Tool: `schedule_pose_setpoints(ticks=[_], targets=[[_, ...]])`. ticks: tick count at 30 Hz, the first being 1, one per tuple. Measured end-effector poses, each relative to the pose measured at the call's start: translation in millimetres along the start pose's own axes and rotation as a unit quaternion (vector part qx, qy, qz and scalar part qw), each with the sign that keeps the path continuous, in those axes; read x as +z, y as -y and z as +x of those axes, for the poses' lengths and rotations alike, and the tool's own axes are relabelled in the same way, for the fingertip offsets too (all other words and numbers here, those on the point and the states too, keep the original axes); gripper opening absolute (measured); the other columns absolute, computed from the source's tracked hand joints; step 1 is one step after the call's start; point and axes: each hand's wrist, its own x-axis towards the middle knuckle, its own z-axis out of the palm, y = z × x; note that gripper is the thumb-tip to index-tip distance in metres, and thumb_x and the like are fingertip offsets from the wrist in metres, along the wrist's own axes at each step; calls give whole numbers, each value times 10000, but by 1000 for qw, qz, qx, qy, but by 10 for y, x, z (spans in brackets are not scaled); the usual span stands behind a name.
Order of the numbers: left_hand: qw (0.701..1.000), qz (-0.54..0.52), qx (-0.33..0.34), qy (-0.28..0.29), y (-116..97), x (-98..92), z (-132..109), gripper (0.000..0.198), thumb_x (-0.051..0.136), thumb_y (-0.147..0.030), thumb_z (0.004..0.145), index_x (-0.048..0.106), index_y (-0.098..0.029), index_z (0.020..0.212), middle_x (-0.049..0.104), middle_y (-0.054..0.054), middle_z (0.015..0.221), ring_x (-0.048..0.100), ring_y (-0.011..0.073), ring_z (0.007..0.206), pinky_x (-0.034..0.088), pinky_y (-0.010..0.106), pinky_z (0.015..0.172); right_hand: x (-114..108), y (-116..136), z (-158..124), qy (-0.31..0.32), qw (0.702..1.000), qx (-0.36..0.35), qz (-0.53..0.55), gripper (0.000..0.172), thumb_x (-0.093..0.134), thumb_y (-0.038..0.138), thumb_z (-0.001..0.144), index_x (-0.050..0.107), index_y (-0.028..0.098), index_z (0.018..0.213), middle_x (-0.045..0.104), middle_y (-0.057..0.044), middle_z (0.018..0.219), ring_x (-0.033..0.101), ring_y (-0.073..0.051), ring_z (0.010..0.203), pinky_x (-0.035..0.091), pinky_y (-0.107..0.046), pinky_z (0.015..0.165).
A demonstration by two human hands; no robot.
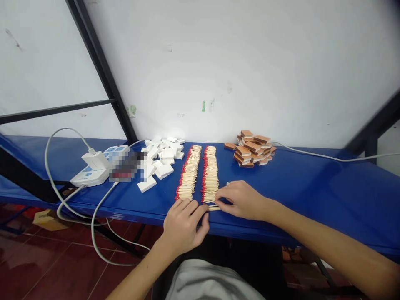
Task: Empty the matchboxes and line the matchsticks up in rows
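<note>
Two long rows of red-tipped matches lie on the blue table: a left row (pixel 187 175) and a right row (pixel 210 175), all heads to the left. My left hand (pixel 184 227) rests at the near end of the left row, its fingers bent and the thumb apart from the index finger. Its index fingertip touches the head end of a few loose matches (pixel 214 207) before the right row. My right hand (pixel 240 200) pinches at the plain ends of the nearest matches with thumb and index finger; the exact matches are partly hidden.
White matchbox trays (pixel 164 156) are heaped at left, brown matchbox sleeves (pixel 253 148) at right. A white power strip (pixel 93 173) with looping cables (pixel 93 233) stands far left, beside a blurred-out item. Black metal posts (pixel 100 66) and a white wall (pixel 218 62) frame the table (pixel 300 187).
</note>
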Motion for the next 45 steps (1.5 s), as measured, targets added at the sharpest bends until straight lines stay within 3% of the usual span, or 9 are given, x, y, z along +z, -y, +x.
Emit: schedule_pose_setpoints(ticks=[20,30,45], targets=[[1000,-6,-2,2,1,-1,-3,149,564,-190,894,695,-186,965,639,30,729,550,192,681,402,338,639,-4,18,24,3,999,32,7,127,584,207,900,692,198,834,638,25,611,531,-114,568,285,-252,601],[1000,-14,5,-4,-1,-5,-1,143,577,-168,883,692,-177,966,636,30,726,545,188,675,416,335,637,6,12,22,-5,999,32,2,170,582,269,932,727,214,863,659,13,627,562,-127,599,300,-264,628],[1000,-11,0,4,4,-10,-4,158,565,-173,888,692,-178,982,642,33,730,562,185,668,438,337,625,-93,2,6,26,999,36,22,118,581,229,914,676,202,849,584,32,598,496,-122,583,286,-250,603]])
